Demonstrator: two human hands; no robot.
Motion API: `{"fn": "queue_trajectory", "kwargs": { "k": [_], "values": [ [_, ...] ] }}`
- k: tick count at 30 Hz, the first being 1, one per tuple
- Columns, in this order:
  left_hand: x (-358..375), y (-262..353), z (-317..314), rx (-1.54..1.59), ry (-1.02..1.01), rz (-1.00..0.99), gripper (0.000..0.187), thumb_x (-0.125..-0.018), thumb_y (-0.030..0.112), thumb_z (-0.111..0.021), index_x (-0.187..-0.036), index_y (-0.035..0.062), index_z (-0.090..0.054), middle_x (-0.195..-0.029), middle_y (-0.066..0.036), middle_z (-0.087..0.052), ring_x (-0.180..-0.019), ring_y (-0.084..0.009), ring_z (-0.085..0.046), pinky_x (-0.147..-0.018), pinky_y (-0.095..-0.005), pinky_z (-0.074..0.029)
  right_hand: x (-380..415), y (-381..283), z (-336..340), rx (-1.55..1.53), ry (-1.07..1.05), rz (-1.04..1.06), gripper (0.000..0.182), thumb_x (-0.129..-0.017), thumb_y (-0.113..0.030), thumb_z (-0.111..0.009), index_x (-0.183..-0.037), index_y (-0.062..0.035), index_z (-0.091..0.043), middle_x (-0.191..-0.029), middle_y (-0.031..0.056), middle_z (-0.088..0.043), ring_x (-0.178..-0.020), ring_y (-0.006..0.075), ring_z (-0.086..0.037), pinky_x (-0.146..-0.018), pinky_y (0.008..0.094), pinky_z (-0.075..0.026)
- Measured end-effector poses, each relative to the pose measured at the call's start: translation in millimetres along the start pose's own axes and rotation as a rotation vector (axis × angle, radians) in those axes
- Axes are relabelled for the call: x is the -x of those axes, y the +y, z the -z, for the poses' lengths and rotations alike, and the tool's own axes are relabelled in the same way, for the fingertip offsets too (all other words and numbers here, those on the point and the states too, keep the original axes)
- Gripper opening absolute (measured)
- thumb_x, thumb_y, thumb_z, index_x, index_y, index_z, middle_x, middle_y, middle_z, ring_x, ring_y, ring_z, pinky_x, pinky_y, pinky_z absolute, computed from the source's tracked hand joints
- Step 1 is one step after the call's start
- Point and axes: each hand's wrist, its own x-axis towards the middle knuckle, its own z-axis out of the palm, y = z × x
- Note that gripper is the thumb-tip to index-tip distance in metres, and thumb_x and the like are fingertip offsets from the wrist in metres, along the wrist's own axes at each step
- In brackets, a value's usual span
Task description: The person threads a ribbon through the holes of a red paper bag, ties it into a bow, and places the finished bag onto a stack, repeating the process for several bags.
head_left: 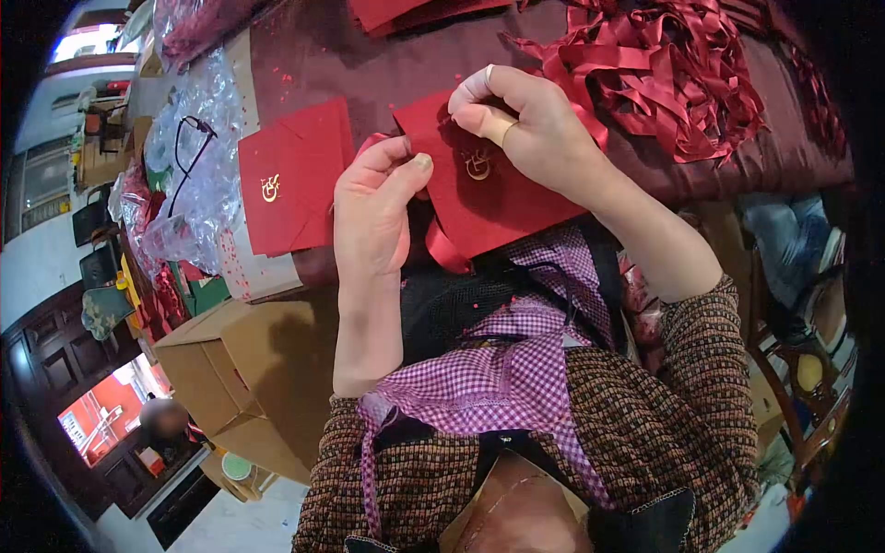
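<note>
A red paper envelope (498,217) with a gold emblem lies in front of me at the table edge. My left hand (380,198) is at its left side, thumb and fingers pinched together on a red ribbon (445,247) that hangs down over the envelope's lower left corner. Over the envelope's upper part is my right hand (521,115), closed in a pinch; what it holds between its fingertips is too small to make out. White and tan tape wraps two of its fingers. A stack of similar red envelopes (300,189) lies left of my left hand.
A heap of loose red ribbons (659,74) covers the table's right side. More red envelopes (415,11) lie at the far edge. Clear plastic wrapping (189,138) and dark-framed glasses (191,157) are at left, above an open cardboard box (249,369). A person (166,433) is in the background.
</note>
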Motion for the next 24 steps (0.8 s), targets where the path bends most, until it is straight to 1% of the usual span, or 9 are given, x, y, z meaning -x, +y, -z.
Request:
{"fn": "queue_trajectory", "kwargs": {
  "k": [4,11,14,16,18,19,21,22,24],
  "values": [
    [-2.6,-0.9,3.9,0.033,0.005,0.016,0.02,-0.081,-0.005,-0.062,-0.1,-0.003,-0.062,-0.09,-0.006,-0.066,-0.078,-0.0112,-0.06,-0.069,-0.0226,-0.046,0.3,-1.4,0.3,0.007,-0.005,-0.017,0.013,-0.082,-0.01,-0.066,-0.087,0.0018,-0.062,-0.078,0.0121,-0.063,-0.069,0.0194,-0.061,-0.064,0.0308,-0.048],
    [-0.9,-3.8,4.0,0.075,0.044,0.012,0.019,-0.08,-0.006,-0.062,-0.099,-0.0032,-0.062,-0.089,-0.007,-0.066,-0.077,-0.0117,-0.06,-0.07,-0.0223,-0.045,0.6,-0.9,-0.2,0.011,-0.017,0.014,0.012,-0.08,-0.01,-0.066,-0.084,0.0009,-0.063,-0.081,0.0117,-0.065,-0.074,0.0228,-0.062,-0.067,0.033,-0.049],
    [-0.9,-6.2,7.0,0.088,0.005,-0.005,0.019,-0.08,-0.005,-0.061,-0.099,-0.0035,-0.063,-0.09,-0.008,-0.066,-0.078,-0.012,-0.061,-0.071,-0.0224,-0.046,0.2,-1.9,-0.4,0.021,-0.017,0.004,0.012,-0.08,-0.011,-0.066,-0.083,0.0007,-0.063,-0.081,0.0117,-0.065,-0.076,0.023,-0.063,-0.068,0.0332,-0.049],
    [-0.7,-7.8,5.4,0.058,0.013,-0.023,0.025,-0.081,-0.006,-0.061,-0.105,-0.0053,-0.062,-0.093,-0.008,-0.066,-0.079,-0.0117,-0.061,-0.074,-0.0229,-0.047,0.2,-1.0,-0.5,0.023,-0.016,-0.003,0.012,-0.08,-0.011,-0.066,-0.083,0.0005,-0.064,-0.081,0.0118,-0.065,-0.076,0.023,-0.063,-0.068,0.0334,-0.049],
    [1.1,-5.6,-2.2,0.055,0.017,-0.046,0.028,-0.081,-0.006,-0.061,-0.109,-0.006,-0.061,-0.095,-0.008,-0.066,-0.08,-0.0116,-0.061,-0.075,-0.0233,-0.047,0.4,0.8,-0.7,0.077,-0.024,0.115,0.012,-0.079,-0.011,-0.066,-0.083,0.0,-0.064,-0.079,0.0119,-0.065,-0.077,0.0239,-0.063,-0.069,0.0346,-0.049],
    [1.9,-4.6,-4.3,0.052,0.024,-0.068,0.032,-0.081,-0.007,-0.06,-0.112,-0.0067,-0.06,-0.097,-0.008,-0.066,-0.081,-0.0115,-0.061,-0.077,-0.0237,-0.048,0.5,-1.1,-0.7,0.078,-0.026,0.116,0.012,-0.079,-0.011,-0.066,-0.083,0.0,-0.064,-0.079,0.0119,-0.065,-0.077,0.0239,-0.063,-0.069,0.0346,-0.049],
    [1.8,-8.2,1.0,0.044,0.011,-0.079,0.033,-0.081,-0.007,-0.06,-0.114,-0.0068,-0.059,-0.098,-0.008,-0.066,-0.082,-0.0115,-0.061,-0.078,-0.0239,-0.048,0.6,-6.4,-0.6,0.014,-0.063,-0.02,0.011,-0.078,-0.012,-0.067,-0.081,-0.0015,-0.064,-0.078,0.0104,-0.065,-0.077,0.0254,-0.062,-0.07,0.0365,-0.047],
    [1.1,-9.3,2.3,0.035,-0.005,-0.089,0.035,-0.082,-0.006,-0.06,-0.117,-0.0069,-0.058,-0.1,-0.008,-0.065,-0.083,-0.0115,-0.061,-0.079,-0.024,-0.048,-0.1,-5.6,-1.4,0.016,-0.064,-0.017,0.011,-0.078,-0.012,-0.067,-0.081,-0.0015,-0.064,-0.078,0.0104,-0.065,-0.077,0.0254,-0.062,-0.07,0.0365,-0.047],
    [1.5,-9.3,-0.4,0.057,-0.021,-0.099,0.034,-0.082,-0.006,-0.06,-0.116,-0.0069,-0.058,-0.1,-0.008,-0.065,-0.083,-0.0111,-0.061,-0.079,-0.0239,-0.048,-0.6,-0.9,-4.4,0.104,-0.032,0.196,0.01,-0.077,-0.012,-0.068,-0.078,-0.0033,-0.064,-0.078,0.0086,-0.066,-0.077,0.0268,-0.061,-0.071,0.0372,-0.045]
  ]
}}
